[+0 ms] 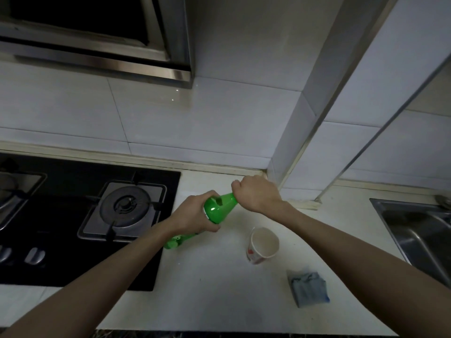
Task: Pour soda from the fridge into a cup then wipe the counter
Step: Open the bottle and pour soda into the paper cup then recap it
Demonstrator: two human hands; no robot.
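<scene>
The step in hand looks like uncapping: the green soda bottle (219, 207) is out and over the desk (219, 301), but nothing is being poured yet, and the paper cup (253, 252) appears empty as far as its pale inside shows.

The left hand (195, 213) is wrapped round the bottle's shoulder, fingers curled over the far side and thumb on the near side. The right hand (256, 193) is clenched over the top of the neck, where the cap would be. The cap itself is hidden inside the fist, so I cannot tell whether it is on, loosened or off.

The bottle lies tilted, its base low by the right edge of the gas hob (73, 228) and its neck raised toward the back edge of the desk. Whether the base touches the desk cannot be told.

The cup stands upright near the middle of the desk, just right of the bottle, between the hob and the sink (415, 228). A folded blue-grey cloth (308, 287) lies closer to the front edge, near the cup but apart from it.

Next, I judge, the cap must come free. Then the neck must swing over the cup's rim, tipped slowly, since the light cup could topple or the soda foam over.
</scene>
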